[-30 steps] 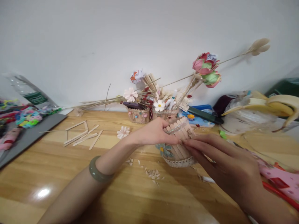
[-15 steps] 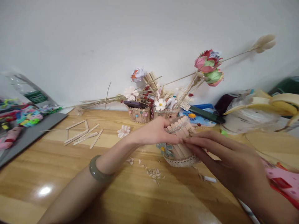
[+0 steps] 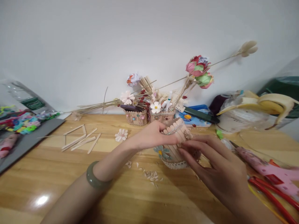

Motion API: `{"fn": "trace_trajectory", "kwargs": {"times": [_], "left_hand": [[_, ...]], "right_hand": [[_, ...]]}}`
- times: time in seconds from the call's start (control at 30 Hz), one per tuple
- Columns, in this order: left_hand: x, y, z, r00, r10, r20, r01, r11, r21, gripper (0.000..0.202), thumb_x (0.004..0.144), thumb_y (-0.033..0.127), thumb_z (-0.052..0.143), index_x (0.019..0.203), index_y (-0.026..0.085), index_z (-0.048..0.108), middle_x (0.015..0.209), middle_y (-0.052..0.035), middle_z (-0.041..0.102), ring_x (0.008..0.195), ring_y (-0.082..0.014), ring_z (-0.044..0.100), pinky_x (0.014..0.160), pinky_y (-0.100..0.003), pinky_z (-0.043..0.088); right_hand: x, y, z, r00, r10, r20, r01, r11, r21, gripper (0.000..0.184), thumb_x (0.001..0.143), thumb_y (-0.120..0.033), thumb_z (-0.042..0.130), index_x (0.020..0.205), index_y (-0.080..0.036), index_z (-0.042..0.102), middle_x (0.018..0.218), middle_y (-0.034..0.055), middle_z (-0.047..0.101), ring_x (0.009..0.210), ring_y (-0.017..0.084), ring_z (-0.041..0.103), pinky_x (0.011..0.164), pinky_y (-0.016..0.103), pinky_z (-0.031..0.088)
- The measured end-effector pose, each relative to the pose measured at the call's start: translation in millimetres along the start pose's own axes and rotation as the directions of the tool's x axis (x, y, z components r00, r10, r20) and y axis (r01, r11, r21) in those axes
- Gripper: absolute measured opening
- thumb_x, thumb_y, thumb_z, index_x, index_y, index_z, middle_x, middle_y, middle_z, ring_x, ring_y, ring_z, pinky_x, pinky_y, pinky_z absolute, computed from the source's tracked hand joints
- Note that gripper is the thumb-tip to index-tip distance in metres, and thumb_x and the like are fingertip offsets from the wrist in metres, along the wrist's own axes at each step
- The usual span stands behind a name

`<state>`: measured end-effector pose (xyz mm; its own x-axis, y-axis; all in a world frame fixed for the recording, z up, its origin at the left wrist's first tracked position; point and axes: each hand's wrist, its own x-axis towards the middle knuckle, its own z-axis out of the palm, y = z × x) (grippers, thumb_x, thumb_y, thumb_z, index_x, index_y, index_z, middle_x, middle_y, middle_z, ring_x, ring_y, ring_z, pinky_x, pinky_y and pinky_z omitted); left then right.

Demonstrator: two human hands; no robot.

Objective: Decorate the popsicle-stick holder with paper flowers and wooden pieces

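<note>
Glue gun (image 3: 263,168) shows more than before, left hand (image 3: 153,135) clasping stick pot (image 3: 173,153), right hand (image 3: 220,160) touching it (fingers' pinch unclear)

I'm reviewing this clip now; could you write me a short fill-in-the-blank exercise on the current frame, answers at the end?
1. The hand whose arm wears the bangle is the person's ____ hand.
2. The blue-petalled flower on the stick pot has a ____ centre.
3. The glue gun lying at the right is mostly ____.
4. The tool beside it has ____ handles.

Missing words: left; yellow; pink; red.
</note>
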<state>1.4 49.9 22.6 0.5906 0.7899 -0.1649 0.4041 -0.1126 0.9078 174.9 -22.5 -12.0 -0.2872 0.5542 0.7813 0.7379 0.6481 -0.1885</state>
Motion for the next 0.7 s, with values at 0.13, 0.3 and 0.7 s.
{"fn": "trace_trajectory", "kwargs": {"times": [0.13, 0.3, 0.7], "left_hand": [[-0.4, -0.8, 1.8, 1.0, 0.017, 0.012, -0.016, 0.997, -0.071, 0.026, 0.067, 0.038, 0.062, 0.059, 0.015, 0.056, 0.055, 0.0056, 0.043, 0.052, -0.007, 0.036, 0.051, -0.022, 0.029], [1.0, -4.4, 1.8, 0.997, 0.066, 0.028, -0.063, 0.993, -0.1, 0.027, 0.067, 0.039, 0.063, 0.057, 0.014, 0.056, 0.055, 0.0059, 0.042, 0.053, -0.007, 0.035, 0.052, -0.022, 0.029], [0.0, -4.3, 1.6, 1.0, 0.031, 0.006, -0.031, 0.999, -0.023, 0.034, 0.067, 0.044, 0.062, 0.054, 0.014, 0.053, 0.052, 0.006, 0.037, 0.05, -0.0073, 0.031, 0.049, -0.023, 0.024]], "right_hand": [[-1.9, 0.3, 1.1, 1.0, -0.016, -0.016, 0.015, 0.999, -0.029, 0.014, 0.079, -0.011, 0.063, 0.092, -0.016, 0.06, 0.082, 0.0048, 0.061, 0.074, 0.012, 0.057, 0.062, 0.024, 0.048], [-2.1, -0.2, 2.0, 0.999, -0.036, -0.035, 0.035, 0.999, -0.038, 0.016, 0.08, -0.01, 0.062, 0.094, -0.016, 0.061, 0.081, 0.0046, 0.061, 0.073, 0.012, 0.057, 0.061, 0.024, 0.048], [-0.6, 1.9, -0.9, 0.999, -0.033, -0.005, 0.033, 0.999, -0.002, 0.012, 0.08, -0.011, 0.061, 0.091, -0.016, 0.06, 0.083, 0.0052, 0.062, 0.074, 0.012, 0.058, 0.063, 0.024, 0.049]]}}
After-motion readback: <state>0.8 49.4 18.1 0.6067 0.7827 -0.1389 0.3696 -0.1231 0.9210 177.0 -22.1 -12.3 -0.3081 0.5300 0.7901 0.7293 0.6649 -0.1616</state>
